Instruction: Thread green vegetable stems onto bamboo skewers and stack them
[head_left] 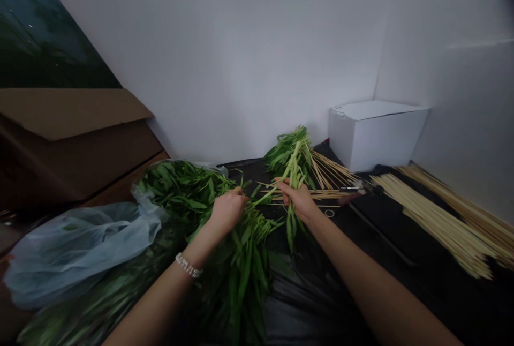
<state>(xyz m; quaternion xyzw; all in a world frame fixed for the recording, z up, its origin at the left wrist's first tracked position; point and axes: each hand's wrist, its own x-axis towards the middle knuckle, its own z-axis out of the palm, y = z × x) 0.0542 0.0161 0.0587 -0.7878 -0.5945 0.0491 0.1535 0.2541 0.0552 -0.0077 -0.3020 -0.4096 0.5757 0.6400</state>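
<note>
Leafy green stems (295,166) stand upright in my right hand (297,198), its fingers closed around them, with some leaves hanging below. To the left, my left hand (229,208) is closed over the edge of a pile of greens (244,260); a pale stem runs between the two hands, and what the left fingers pinch is too small to tell. Behind my right hand lies another leafy bunch (277,154), with thin wooden sticks (327,166) fanned to its right. More sticks lie flat just beyond my hands.
A translucent plastic bag (88,244) and heaped greens (180,185) lie at the left, before an open cardboard box (76,137). A white box (385,134) stands at the back right, with long stick bundles (437,223) in front. A wire ring (330,213) lies right of my right hand.
</note>
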